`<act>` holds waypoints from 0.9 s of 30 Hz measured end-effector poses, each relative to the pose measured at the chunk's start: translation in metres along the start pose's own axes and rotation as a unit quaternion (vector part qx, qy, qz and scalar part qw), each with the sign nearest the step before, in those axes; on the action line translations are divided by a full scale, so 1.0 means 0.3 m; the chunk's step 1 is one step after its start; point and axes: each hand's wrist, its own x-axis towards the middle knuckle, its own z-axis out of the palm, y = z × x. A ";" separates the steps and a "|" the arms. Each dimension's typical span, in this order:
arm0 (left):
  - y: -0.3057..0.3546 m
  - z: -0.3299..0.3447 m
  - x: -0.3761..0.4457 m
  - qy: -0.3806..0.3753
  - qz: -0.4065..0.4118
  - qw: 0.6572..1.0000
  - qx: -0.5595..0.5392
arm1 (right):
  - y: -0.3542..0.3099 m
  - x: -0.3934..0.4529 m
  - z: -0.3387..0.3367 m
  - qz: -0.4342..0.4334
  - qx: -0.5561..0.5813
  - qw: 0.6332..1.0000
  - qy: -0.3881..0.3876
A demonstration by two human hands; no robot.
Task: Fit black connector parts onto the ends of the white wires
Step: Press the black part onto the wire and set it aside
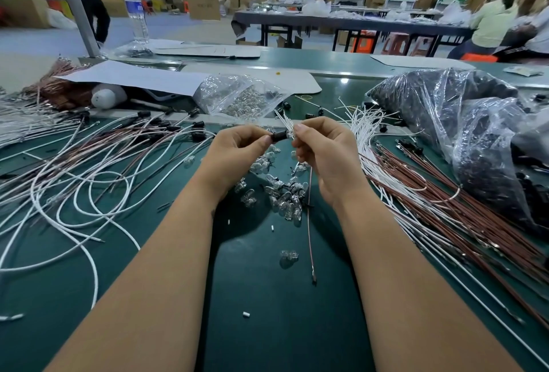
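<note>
Both hands meet above the green table; the left hand pinches a black connector between thumb and fingertips; the right hand, fingers curled, grips a bunch of white wire ends at the connector's right end; clear bulbs lie just beneath; loose white wires sprawl left.
</note>
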 end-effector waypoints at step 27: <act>-0.008 -0.010 -0.001 -0.003 -0.021 0.999 -0.036 | 0.058 0.002 -0.003 0.001 -0.100 0.995 -0.016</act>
